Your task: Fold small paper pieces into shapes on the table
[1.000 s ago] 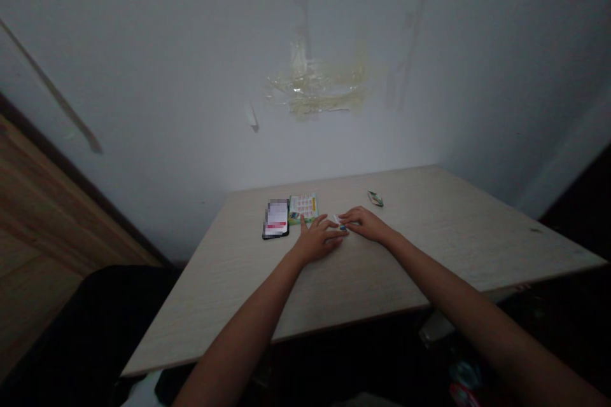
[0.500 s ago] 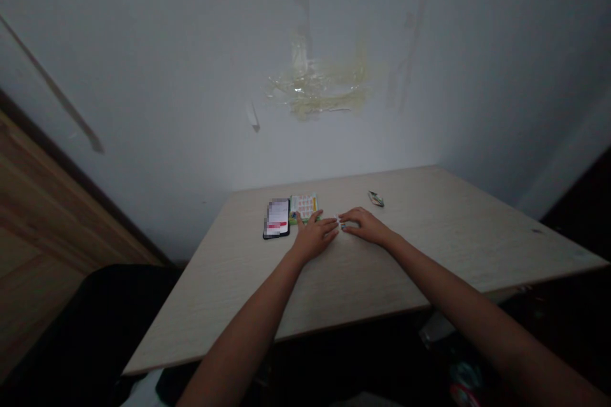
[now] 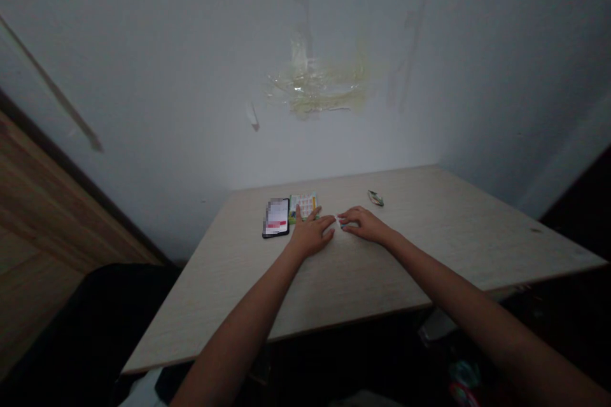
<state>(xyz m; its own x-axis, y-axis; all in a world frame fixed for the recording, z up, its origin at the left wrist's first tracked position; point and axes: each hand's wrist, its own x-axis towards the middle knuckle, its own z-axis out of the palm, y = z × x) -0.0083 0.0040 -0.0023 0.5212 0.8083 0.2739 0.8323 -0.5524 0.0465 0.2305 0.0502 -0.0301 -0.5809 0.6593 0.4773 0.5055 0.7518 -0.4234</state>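
Observation:
My left hand [image 3: 310, 234] is open, its fingers spread at the lower edge of a green-bordered printed card or booklet [image 3: 304, 200]. Part of that card is hidden behind the fingers. My right hand [image 3: 363, 225] curves over the table, thumb and fingers around a small white and bluish piece [image 3: 341, 222] that is too small to name. A narrow gap separates the two hands. Left of the card lies a phone [image 3: 276, 218] with its screen lit.
The pale wooden table [image 3: 382, 280] stands against a grey wall [image 3: 191, 76] with old tape [image 3: 329, 92] on it. A small folded wrapper-like thing [image 3: 375, 198] lies beyond my right hand. Something dark [image 3: 105, 318] is beside the table's left edge.
My left hand has shifted slightly left, away from the small white piece. My right hand stays almost where it was, around that piece.

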